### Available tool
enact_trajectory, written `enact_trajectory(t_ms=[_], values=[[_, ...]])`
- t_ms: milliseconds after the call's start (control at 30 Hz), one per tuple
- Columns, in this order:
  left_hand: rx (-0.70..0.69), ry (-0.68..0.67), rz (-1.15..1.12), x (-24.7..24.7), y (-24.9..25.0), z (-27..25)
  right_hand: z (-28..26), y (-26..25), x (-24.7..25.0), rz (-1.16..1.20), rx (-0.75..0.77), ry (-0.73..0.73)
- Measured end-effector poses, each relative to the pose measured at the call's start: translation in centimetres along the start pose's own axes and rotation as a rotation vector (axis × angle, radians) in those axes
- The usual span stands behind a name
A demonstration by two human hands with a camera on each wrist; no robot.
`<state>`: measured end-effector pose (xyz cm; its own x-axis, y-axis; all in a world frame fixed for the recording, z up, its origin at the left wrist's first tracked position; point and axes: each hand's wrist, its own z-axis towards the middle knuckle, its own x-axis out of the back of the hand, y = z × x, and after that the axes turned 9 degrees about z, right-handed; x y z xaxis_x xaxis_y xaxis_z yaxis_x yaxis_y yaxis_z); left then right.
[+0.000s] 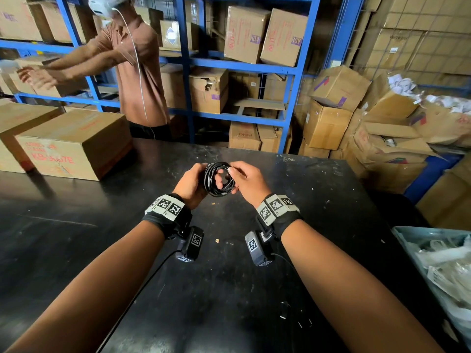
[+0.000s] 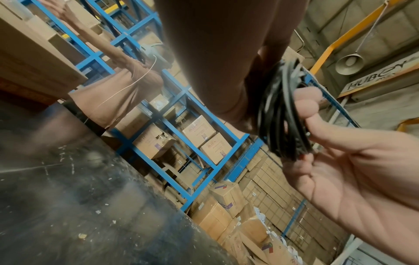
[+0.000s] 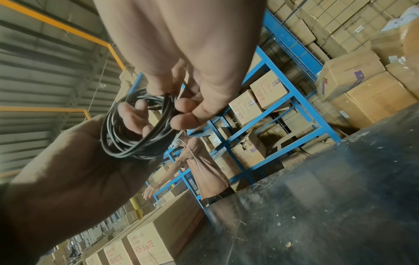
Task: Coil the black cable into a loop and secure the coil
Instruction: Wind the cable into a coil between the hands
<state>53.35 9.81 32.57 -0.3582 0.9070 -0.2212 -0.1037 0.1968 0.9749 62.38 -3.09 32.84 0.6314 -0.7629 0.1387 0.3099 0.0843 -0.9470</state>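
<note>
cable: the black cable (image 1: pixel 218 179) is wound into a small round coil of several turns, held up in the air above the black table (image 1: pixel 102 250), between the two hands.
left hand: the left hand (image 1: pixel 190 184) grips the left side of the coil, its fingers (image 3: pixel 133 116) curled through the middle of the loop.
right hand: the right hand (image 1: pixel 248 180) pinches the upper right edge of the coil between thumb and fingertips (image 3: pixel 183 107); something thin and pale shows at the pinch, too small to tell what it is.
wrists: both carry black straps with checkered marker tags.
table: scuffed and speckled, with cardboard boxes (image 1: pixel 74 143) at its far left.
beyond: another person (image 1: pixel 137 72) in a brown shirt reaches left toward the blue shelves (image 1: pixel 244 64) full of boxes.
right edge: a bin (image 1: pixel 407 233) with clear plastic bags.
</note>
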Motion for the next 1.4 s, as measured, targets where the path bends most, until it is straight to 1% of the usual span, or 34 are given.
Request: enact_trajectory(t_ms=[133, 200, 300, 433, 567, 667, 767, 833, 900, 967, 1033, 1167, 1267, 1400], values=[[-0.042, 0.089, 0.076, 1.3, -0.5, 0.4, -0.1, -0.2, 0.5, 0.000, 0.015, -0.019], [-0.057, 0.106, 0.159, 1.3, -0.6, 0.4, -0.1, -0.1, 0.7, -0.016, 0.009, -0.019], [-0.097, 0.167, 0.242, 0.8, -0.4, 0.1, 0.0, 0.4, 0.6, -0.035, -0.005, -0.009], [-0.151, 0.240, 0.255, 0.3, -0.7, -0.3, 0.1, 0.8, 0.4, -0.058, -0.037, 0.036], [-0.184, 0.219, 0.294, -0.1, -1.0, -0.8, 0.0, 0.8, 0.5, -0.076, -0.054, 0.051], [-0.173, 0.197, 0.281, -0.2, -1.2, -0.9, -0.3, 0.8, 0.6, -0.081, -0.064, 0.055], [-0.166, 0.182, 0.336, 0.1, -1.6, -0.8, -0.5, 0.8, 0.8, -0.074, -0.079, 0.054], [-0.151, 0.134, 0.368, 0.2, -1.9, -0.7, -0.7, 0.7, 0.8, -0.072, -0.089, 0.043], [-0.129, 0.077, 0.314, 0.1, -2.0, -0.9, -0.7, 0.7, 0.8, -0.053, -0.103, 0.031], [-0.110, 0.050, 0.245, 0.0, -2.2, -0.9, -0.7, 0.7, 0.7, -0.042, -0.107, 0.029], [-0.111, 0.065, 0.231, 0.0, -2.3, -0.8, -0.7, 0.7, 0.7, -0.040, -0.102, 0.031], [-0.130, 0.153, 0.256, -0.1, -2.5, -0.6, -0.7, 0.8, 0.4, -0.057, -0.082, 0.065], [-0.143, 0.199, 0.279, -0.1, -2.5, -0.6, -0.8, 1.0, 0.1, -0.076, -0.096, 0.093], [-0.153, 0.206, 0.305, 0.0, -2.4, -1.0, -1.0, 1.3, -0.3, -0.122, -0.110, 0.111]])
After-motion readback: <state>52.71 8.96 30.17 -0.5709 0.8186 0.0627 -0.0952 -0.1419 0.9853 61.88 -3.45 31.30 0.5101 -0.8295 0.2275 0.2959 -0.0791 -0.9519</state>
